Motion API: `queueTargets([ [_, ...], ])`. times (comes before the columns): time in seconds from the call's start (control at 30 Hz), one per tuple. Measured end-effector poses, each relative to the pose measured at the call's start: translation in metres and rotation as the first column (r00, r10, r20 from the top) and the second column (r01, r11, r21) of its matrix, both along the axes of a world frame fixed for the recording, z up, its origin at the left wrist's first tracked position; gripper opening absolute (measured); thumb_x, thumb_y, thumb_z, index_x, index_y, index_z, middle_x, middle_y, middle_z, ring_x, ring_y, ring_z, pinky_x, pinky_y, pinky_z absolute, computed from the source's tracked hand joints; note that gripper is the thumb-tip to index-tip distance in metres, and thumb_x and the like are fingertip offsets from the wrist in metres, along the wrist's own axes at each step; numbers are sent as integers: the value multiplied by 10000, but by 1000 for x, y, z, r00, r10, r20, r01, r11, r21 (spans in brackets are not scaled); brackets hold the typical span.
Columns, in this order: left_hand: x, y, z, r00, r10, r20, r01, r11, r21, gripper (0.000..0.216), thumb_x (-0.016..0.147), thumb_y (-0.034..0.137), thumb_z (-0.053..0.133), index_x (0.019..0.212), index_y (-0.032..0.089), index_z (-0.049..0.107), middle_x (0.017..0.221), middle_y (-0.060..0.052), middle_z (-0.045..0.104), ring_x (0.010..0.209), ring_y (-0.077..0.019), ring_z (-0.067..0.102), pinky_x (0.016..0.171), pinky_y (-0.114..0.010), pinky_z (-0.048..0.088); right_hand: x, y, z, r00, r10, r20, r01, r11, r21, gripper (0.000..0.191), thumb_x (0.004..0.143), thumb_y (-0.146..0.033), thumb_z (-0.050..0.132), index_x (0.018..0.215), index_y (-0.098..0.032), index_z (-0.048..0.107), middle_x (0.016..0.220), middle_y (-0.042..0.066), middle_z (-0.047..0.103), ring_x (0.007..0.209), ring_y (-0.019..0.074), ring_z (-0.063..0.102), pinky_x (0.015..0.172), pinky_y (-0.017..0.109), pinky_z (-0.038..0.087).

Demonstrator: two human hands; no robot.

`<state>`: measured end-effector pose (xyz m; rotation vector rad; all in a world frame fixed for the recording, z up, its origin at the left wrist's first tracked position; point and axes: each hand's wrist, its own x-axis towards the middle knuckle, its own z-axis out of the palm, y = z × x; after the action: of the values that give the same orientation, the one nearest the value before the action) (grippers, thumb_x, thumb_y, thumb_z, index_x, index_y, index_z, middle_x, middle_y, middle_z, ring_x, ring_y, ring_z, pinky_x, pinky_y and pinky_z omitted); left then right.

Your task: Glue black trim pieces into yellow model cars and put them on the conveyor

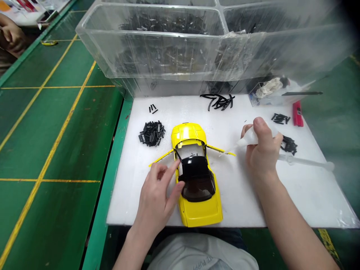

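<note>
A yellow toy car body (201,213) with a black roof lies on the white foam board, both its doors swung out. My left hand (157,191) is at the car's left side, index finger and thumb apart, their tips touching or just over the roof edge and door opening. My right hand (263,150) is closed round a white squeeze bottle (249,138) with a thin nozzle. That nozzle points left, its tip close to the right door (218,149). Beyond my right wrist, a translucent plastic stick (309,162) shows, partly hidden by the hand.
Small black strips (152,134) are heaped left of the car, with more black pieces (289,145) at right. Curved black parts (219,102) lie behind. A large clear bin (165,56) stands at the back, a red object (297,113) at right. Another person's hand (12,35) shows far left.
</note>
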<state>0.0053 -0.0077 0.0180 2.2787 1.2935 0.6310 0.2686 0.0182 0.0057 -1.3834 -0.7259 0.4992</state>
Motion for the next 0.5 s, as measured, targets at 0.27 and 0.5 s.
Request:
queueTargets([
  [0.27,-8,-28,-16,982,135,134,-117,984,-134,206,994,244,459,1148,238,595,1047,-29,591,892,-150,562,783,-260,465,-3,1,-7,994,70,85,-70,998,-1,551,792,-529,690,483,-224,351,488,-51,296,454,94,272,435,287,202],
  [0.5,1,1,-4,997,-75,-10,73,991,-115,289,1014,270,364,1096,180,625,882,-35,564,754,-166,544,659,-295,441,-3,2,-7,992,70,108,-70,998,-8,564,805,-531,677,479,-228,329,482,-53,277,436,92,266,422,293,203],
])
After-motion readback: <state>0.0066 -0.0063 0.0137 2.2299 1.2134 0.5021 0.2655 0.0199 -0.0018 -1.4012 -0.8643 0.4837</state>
